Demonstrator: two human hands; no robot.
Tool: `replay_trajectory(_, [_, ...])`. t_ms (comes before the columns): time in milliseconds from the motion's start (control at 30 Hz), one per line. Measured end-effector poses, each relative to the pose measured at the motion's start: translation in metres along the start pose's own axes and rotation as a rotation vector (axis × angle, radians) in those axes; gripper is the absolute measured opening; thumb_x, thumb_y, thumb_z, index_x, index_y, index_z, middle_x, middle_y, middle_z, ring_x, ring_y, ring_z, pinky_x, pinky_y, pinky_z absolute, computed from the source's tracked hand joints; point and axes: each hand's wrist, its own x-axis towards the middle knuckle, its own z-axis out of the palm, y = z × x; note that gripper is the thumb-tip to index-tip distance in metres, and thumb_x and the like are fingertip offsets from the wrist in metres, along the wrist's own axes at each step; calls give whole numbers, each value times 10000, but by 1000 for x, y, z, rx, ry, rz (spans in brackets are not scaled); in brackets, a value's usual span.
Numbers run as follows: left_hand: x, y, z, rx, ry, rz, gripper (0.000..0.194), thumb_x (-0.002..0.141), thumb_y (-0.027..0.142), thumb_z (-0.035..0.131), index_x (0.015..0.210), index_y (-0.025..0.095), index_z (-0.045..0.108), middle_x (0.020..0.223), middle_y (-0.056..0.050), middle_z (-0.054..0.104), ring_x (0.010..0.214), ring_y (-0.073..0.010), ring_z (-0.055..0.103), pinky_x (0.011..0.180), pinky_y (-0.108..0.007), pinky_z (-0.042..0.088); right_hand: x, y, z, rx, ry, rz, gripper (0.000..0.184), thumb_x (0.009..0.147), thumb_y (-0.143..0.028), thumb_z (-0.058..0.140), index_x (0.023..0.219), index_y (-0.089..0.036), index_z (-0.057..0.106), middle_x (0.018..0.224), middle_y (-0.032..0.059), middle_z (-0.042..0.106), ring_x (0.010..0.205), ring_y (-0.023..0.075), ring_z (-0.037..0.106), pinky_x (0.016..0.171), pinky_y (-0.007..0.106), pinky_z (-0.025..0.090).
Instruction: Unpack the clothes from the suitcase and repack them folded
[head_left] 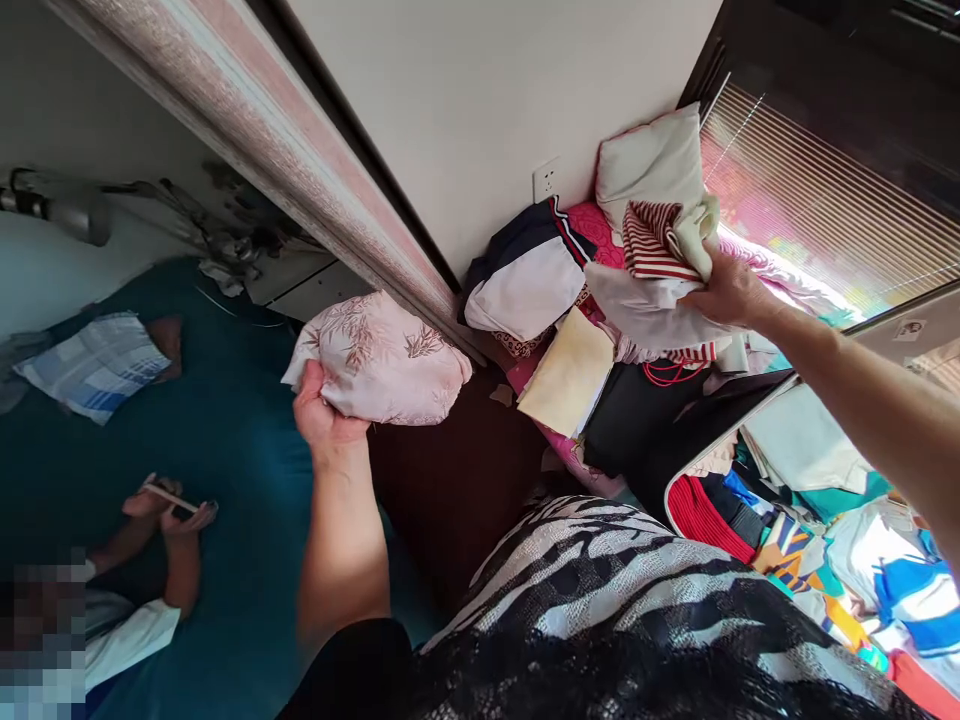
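Observation:
My left hand (pixel 324 408) is closed around the near edge of a folded pink cloth with a leaf print (pixel 382 355), held up in front of the wall edge. On the other side, my right hand (pixel 726 292) grips a bundle with a red-and-white striped cloth (pixel 651 240) and a white cloth (pixel 634 305). That bundle is over a heap of fabrics; whether it touches them I cannot tell. Near it lie a navy-and-white garment (pixel 521 275), a pale yellow folded item (pixel 574 365) and a cream cushion (pixel 651 160).
An open suitcase (pixel 705 440) full of clothes stands at the right, below a window with blinds (pixel 832 190). On the left, a person (pixel 127 640) lies on a teal bed (pixel 247 480), holding a phone. A curtain-like pink strip (pixel 300 150) runs down the wall edge.

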Motion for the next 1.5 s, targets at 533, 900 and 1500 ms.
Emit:
replay_trajectory(533, [5, -9, -56, 242, 16, -102, 285, 1061, 374, 591, 1272, 260, 744, 1176, -52, 847, 1390, -235, 709, 1213, -464, 573, -116, -12, 272, -295, -729, -240, 832, 878, -261, 753, 1680, -303, 538, 1815, 176, 325, 1562, 483, 400, 1202, 706, 337])
replay_trajectory(900, [-10, -50, 31, 319, -317, -140, 286, 1102, 362, 562, 1248, 226, 766, 1251, -64, 835, 1347, -263, 737, 1219, -465, 572, -35, -30, 249, -273, -235, 208, 627, 1090, -414, 523, 1709, -309, 504, 1789, 180, 353, 1601, 476, 293, 1190, 724, 361])
replay_trajectory(1500, [27, -129, 194, 372, -780, -118, 484, 1082, 432, 606, 1476, 150, 595, 1444, -130, 741, 1468, -269, 625, 1307, -512, 447, -241, -46, 135, 119, 189, 658, 622, 995, -545, 577, 1537, -242, 609, 1340, 204, 700, 1004, 315, 772, 836, 510, 688])
